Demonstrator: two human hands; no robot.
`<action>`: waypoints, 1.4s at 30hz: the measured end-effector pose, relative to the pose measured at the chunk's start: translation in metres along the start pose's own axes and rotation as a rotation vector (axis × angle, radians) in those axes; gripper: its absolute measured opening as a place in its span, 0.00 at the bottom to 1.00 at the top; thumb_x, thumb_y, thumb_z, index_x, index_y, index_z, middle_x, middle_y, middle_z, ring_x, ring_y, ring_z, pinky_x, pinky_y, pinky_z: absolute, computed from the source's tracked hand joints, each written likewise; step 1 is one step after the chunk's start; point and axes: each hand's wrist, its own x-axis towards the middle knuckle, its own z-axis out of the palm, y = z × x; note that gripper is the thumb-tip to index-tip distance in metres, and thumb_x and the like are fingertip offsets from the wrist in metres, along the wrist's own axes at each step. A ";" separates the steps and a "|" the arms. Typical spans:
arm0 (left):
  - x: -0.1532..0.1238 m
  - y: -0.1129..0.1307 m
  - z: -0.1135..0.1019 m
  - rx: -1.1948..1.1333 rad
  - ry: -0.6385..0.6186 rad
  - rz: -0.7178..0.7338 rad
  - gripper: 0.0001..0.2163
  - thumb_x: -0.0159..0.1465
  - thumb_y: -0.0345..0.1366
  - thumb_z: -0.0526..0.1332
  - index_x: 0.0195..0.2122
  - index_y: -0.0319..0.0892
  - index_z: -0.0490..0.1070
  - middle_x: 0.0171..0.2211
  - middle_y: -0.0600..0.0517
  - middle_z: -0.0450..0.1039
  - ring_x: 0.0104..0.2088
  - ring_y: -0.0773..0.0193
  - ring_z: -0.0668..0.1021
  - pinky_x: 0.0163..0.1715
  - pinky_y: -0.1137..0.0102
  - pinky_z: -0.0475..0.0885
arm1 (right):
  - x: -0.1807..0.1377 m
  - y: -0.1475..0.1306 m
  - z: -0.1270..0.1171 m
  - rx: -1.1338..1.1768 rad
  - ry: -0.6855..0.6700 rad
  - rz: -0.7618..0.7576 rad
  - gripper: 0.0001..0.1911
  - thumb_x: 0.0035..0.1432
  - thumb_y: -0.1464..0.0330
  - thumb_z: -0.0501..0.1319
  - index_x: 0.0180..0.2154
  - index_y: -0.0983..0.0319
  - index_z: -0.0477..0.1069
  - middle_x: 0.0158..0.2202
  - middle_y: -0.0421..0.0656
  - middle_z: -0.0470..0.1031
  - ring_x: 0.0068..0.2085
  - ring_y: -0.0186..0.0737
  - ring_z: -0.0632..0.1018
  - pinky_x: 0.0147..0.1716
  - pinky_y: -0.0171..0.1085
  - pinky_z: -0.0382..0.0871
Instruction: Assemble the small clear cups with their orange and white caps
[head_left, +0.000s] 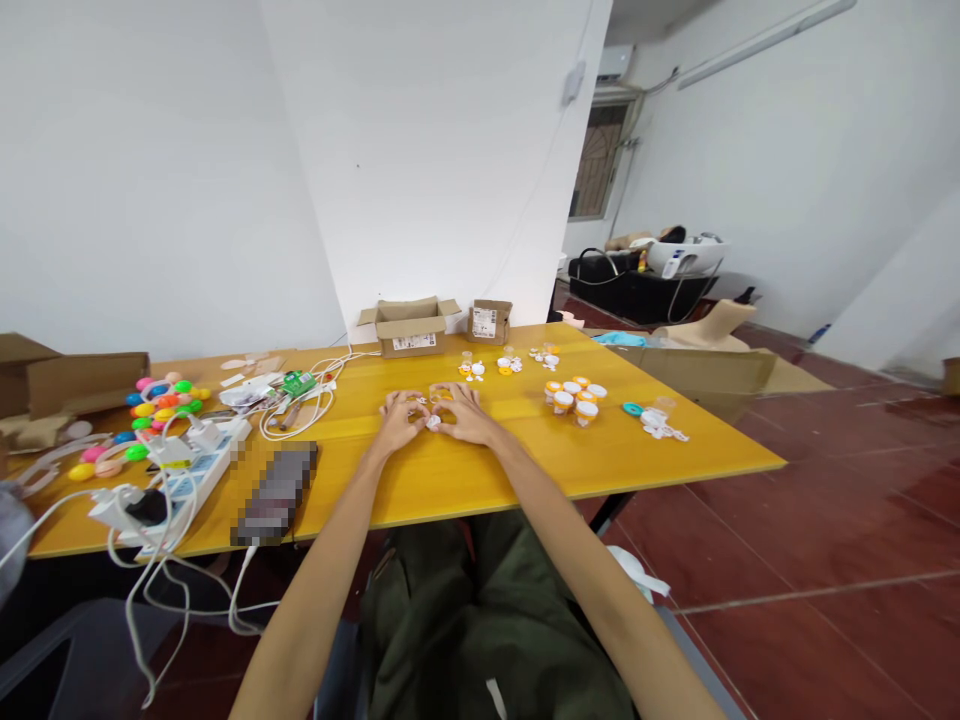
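Observation:
My left hand (400, 422) and my right hand (466, 416) meet low over the yellow table, with thumbs and fingers pinched on a small white plastic piece (433, 424) between them. Its exact kind is too small to make out. Just beyond my fingers lie a few small white and orange bits, partly covered by the hands. To the right stands a cluster of small clear cups with white and orange lids (576, 396). Farther back are small groups of loose white and orange parts (507, 366), some beside clear cups.
Near the right edge lie a teal ring (633, 409) and white parts (660, 425). At the back stand an open cardboard box (411, 330) and a smaller box (490, 322). Leftward are a phone (276, 492), a power strip (196, 480), tangled cables and colourful balls (165, 400).

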 end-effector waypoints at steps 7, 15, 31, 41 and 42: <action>0.001 -0.003 0.001 -0.011 -0.004 0.011 0.05 0.60 0.35 0.65 0.30 0.50 0.80 0.54 0.52 0.73 0.59 0.50 0.64 0.58 0.53 0.60 | -0.001 -0.001 -0.001 0.003 0.000 0.000 0.08 0.56 0.63 0.68 0.39 0.56 0.77 0.63 0.47 0.63 0.64 0.56 0.61 0.60 0.57 0.55; 0.001 -0.002 0.002 -0.001 0.007 -0.004 0.04 0.59 0.36 0.65 0.30 0.51 0.80 0.53 0.53 0.73 0.59 0.50 0.64 0.57 0.53 0.60 | 0.000 0.005 0.004 -0.005 0.023 -0.021 0.08 0.56 0.62 0.68 0.39 0.56 0.77 0.62 0.48 0.63 0.63 0.56 0.61 0.59 0.59 0.57; 0.001 -0.005 0.004 0.024 0.007 0.022 0.04 0.60 0.37 0.65 0.31 0.53 0.80 0.53 0.53 0.73 0.58 0.50 0.63 0.56 0.54 0.59 | 0.000 0.003 0.003 -0.011 0.012 -0.012 0.09 0.56 0.62 0.68 0.40 0.56 0.77 0.63 0.48 0.63 0.63 0.57 0.61 0.59 0.60 0.55; 0.001 -0.005 0.003 0.037 0.021 0.036 0.04 0.60 0.38 0.66 0.31 0.53 0.81 0.53 0.52 0.72 0.58 0.50 0.64 0.56 0.54 0.59 | 0.000 0.003 0.002 0.004 0.016 -0.039 0.09 0.57 0.62 0.67 0.40 0.56 0.77 0.62 0.48 0.64 0.63 0.56 0.62 0.59 0.60 0.56; 0.001 -0.005 0.003 0.041 0.021 0.037 0.04 0.60 0.38 0.66 0.31 0.53 0.81 0.53 0.52 0.73 0.58 0.50 0.64 0.56 0.54 0.59 | 0.000 0.003 0.002 0.005 0.012 -0.035 0.09 0.57 0.62 0.68 0.40 0.57 0.77 0.63 0.48 0.64 0.63 0.56 0.62 0.59 0.60 0.56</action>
